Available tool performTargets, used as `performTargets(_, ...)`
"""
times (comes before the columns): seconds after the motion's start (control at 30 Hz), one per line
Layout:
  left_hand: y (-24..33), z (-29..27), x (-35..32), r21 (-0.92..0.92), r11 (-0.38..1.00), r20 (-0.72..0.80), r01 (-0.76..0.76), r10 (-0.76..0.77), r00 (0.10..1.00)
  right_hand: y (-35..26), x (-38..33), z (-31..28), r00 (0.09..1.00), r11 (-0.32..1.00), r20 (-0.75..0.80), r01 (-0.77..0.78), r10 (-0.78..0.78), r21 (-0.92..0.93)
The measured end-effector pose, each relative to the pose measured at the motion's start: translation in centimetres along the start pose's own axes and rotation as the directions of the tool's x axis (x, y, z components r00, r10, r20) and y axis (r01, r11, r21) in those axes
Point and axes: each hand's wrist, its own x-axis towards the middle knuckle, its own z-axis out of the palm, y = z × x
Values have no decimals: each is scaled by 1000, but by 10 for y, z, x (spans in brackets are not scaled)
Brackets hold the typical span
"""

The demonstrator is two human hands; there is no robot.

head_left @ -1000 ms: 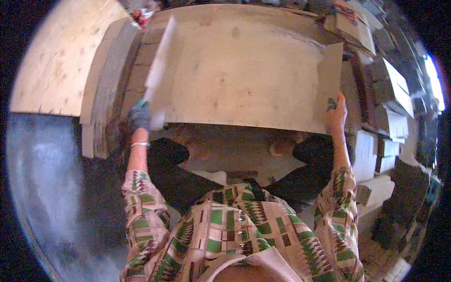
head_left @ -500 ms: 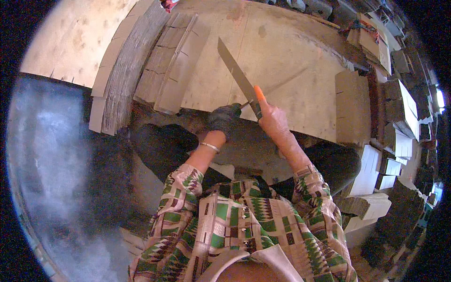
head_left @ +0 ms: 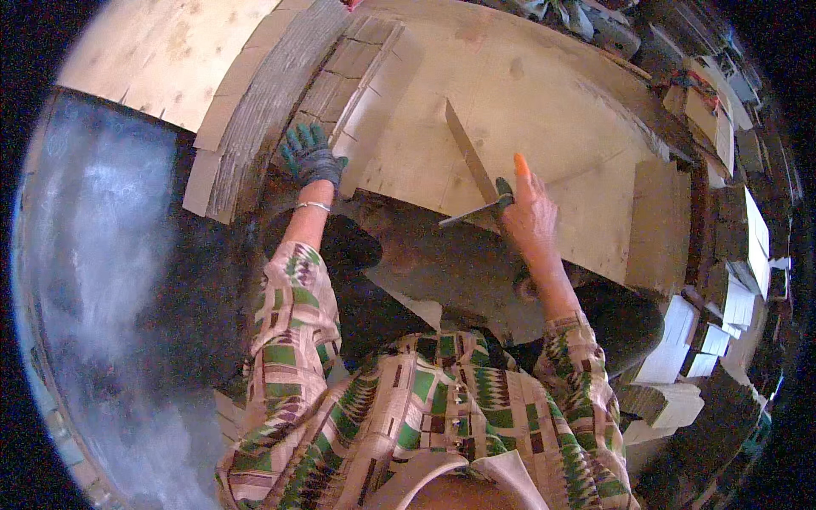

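Took the left hand away from the rod to ten o'clock, spread wide near the cards at eleven, leaving rod and strip, at one o'clock, pinched in the right hand alone, at two.

No legible text, brands, numbers or signs on wooden tabletop or on cardboard stack along its left edge.

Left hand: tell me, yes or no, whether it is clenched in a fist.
No, the gloved left hand has its fingers spread apart, near the cardboard stack.
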Motion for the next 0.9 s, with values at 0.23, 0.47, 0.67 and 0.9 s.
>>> performTargets(0.23, -26, 18, 3, -274, 952, -311, -137, 47, 949, -6, 18, 44, 906, 988, 395, -134, 154, -77)
performTargets(0.47, 41, 4, -35, -764, 609, -156, -214, 148, 977, -46, 8, -7, 988, 957, 124, 52, -91, 285)
performTargets(0.67, 121, 14, -76, -691, 636, -128, -343, 360, 924, -27, -11, 3, 957, 998, 286, 31, -47, 61)
performTargets(0.9, 138, 36, -89, -736, 604, -61, -307, 392, 918, -26, -21, 16, 918, 999, 394, -15, 29, -38)
